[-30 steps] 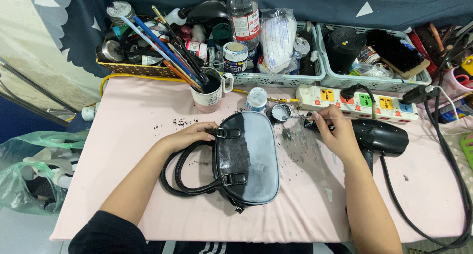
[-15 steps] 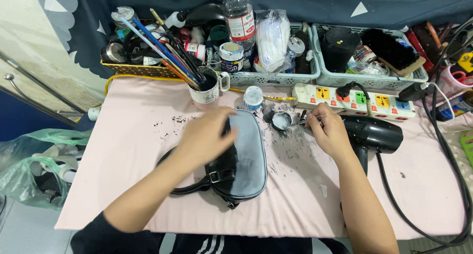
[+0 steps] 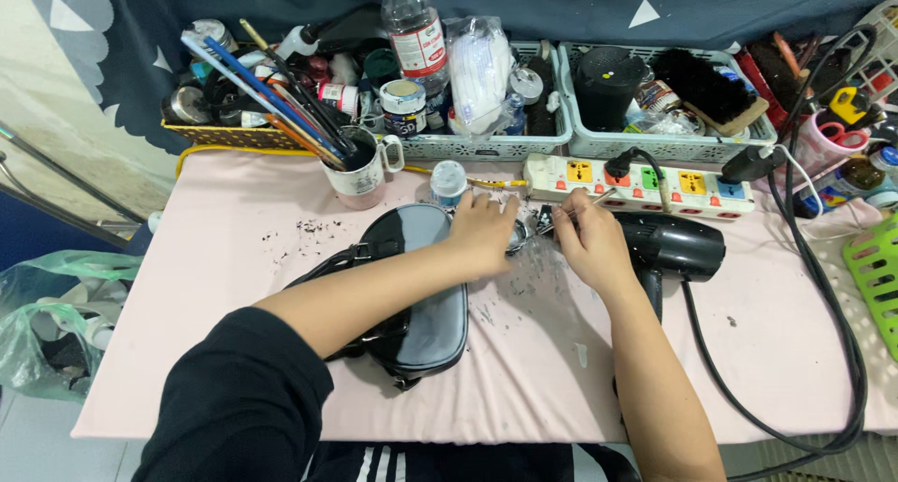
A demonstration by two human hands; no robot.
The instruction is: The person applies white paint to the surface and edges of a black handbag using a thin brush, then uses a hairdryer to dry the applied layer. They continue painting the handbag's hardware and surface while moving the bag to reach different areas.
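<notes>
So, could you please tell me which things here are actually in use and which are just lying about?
In use: left hand over a small tin; right hand pinching a thin brush; black handbag.

Lying about: hair dryer, power strip, mug of brushes, plastic bottle.

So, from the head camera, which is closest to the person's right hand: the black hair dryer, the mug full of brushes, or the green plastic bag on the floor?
Measured from the right hand:
1. Black hair dryer, touching distance, just to its right.
2. Mug of brushes, across the table to the left, behind the black handbag.
3. Green plastic bag, on the floor past the table's left edge, farthest.
</notes>
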